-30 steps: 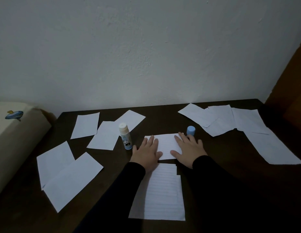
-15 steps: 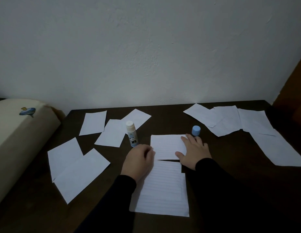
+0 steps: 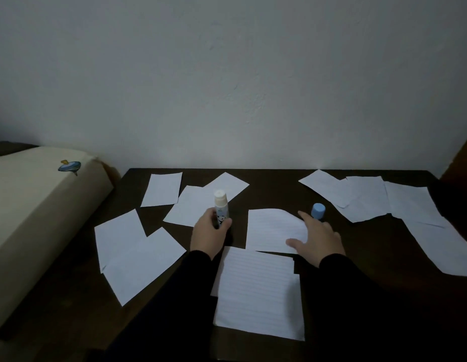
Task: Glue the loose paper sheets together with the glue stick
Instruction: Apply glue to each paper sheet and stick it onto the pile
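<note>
Left hand (image 3: 211,232), centre of frame: fingers and thumb curled round the lower barrel of the glue stick (image 3: 221,208), gripping it upright on the dark table (image 3: 269,186). Dark sleeve runs down to the bottom edge

Right hand (image 3: 318,237), right of centre: fingers straight and spread, thumb out to the left, palm down over the right edge of the small lined sheet (image 3: 272,229). Whether the fingertips press the paper or hover just above it cannot be told; the sheet's upper right corner looks slightly lifted

Change vs 0.5 s ago: left hand was then a loose fist at the left edge of the small lined sheet, with the glue stick standing free just above it; it is now off the paper and around the stick. 1 s ago both hands lay flat on that sheet. Right hand has shifted slightly to the right

Glue stick: white twist-up tip exposed, uncapped, pale label with a small dark cartoon print. Its blue cap (image 3: 318,210) stands on the table just above the right hand's fingertips

Small lined sheet sits at the top edge of the large lined sheet (image 3: 258,293), lower centre, overlapping it slightly. 5 loose sheets (image 3: 161,189) lie in the left half of the frame; several overlapping sheets (image 3: 362,197) fill the upper right
</note>
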Motion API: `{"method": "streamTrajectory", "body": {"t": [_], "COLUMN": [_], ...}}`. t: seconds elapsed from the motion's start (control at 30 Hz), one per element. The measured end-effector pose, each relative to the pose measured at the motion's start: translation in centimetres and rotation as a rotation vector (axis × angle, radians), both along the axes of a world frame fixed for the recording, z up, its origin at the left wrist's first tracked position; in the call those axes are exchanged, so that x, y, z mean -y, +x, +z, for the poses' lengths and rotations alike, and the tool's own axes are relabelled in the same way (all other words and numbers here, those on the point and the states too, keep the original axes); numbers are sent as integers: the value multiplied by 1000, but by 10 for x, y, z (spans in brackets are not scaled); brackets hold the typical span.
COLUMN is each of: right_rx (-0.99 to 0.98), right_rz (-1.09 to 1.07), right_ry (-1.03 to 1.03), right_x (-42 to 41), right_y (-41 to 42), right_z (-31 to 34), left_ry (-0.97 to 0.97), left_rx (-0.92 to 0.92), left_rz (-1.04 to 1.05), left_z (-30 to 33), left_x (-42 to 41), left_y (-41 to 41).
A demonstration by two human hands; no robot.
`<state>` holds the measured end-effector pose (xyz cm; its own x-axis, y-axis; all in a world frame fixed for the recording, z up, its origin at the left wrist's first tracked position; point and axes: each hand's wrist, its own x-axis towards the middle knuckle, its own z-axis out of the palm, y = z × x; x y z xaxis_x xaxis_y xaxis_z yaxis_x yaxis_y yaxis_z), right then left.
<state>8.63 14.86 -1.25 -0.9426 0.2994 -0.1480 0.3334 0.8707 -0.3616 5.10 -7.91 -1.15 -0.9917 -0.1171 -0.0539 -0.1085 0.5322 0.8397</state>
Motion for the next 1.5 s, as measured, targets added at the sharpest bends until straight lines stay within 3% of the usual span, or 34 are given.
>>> {"method": "streamTrajectory", "body": {"t": [0.17,0.33,0.43,0.53,0.63,0.7,0.87,0.93,1.1,1.5], "right_rx": [-157,-350,-333,-181,13,34,96,128,222,267], "right_rz": [-81,-53,35,147,245,245,226,223,282,204], "right_ry": [-382,-584,-713,-831,-726,-607,-80,14,94,45], "right_x": [11,25,33,36,40,44,51,52,57,68], "right_y": [9,21,33,44,53,57,61,62,60,54], "right_z": [6,27,34,33,28,25,20,19,21,22], "left_ry": [12,-40,47,58,49,44,4,-12,-19,-38], "left_rx": [34,38,12,-34,-39,-31,-28,-25,-36,-44], "left_rz": [-3,5,43,77,98,103,93,95,91,63], "left_z": [-5,-11,-12,-14,-15,-15,-14,-15,-15,-12], "left_x": [19,45,50,53,53,52,50,49,50,50], "left_y": [24,47,58,62,62,61,61,60,60,62]}}
